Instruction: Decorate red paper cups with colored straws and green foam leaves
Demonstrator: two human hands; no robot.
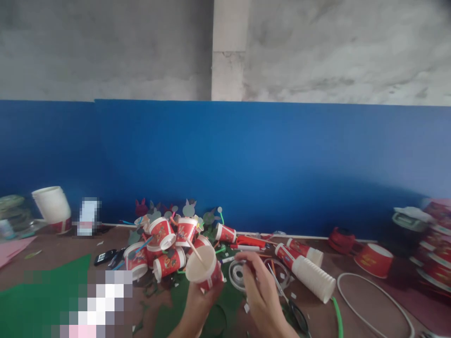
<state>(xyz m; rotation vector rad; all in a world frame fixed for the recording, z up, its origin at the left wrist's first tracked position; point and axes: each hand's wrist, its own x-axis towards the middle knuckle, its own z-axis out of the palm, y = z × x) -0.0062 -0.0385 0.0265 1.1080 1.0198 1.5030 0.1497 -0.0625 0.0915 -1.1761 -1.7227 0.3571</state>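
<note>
My left hand (199, 305) is wrapped round a red and white paper cup (201, 271), tilted so that its open mouth faces me. A pale stick or straw (196, 251) leans out of the cup. To the right, my right hand (261, 293) is raised with its fingers loosely bent and apart from the thumb; no object shows in it. Beside its fingers lies a white tape reel (237, 276). Scissors (298, 317) with black handles lie by the right wrist. Behind the held cup, several similar cups (169, 264) are heaped together with straws and paper animal heads (189, 209).
Stacked paper cups (313, 279) lie on their sides at right, near a white hoop (375, 300) and a red tub (373, 259). Green paper (45, 291) covers the left of the table. A blue panel (246, 164) stands behind. Paper scraps are scattered about.
</note>
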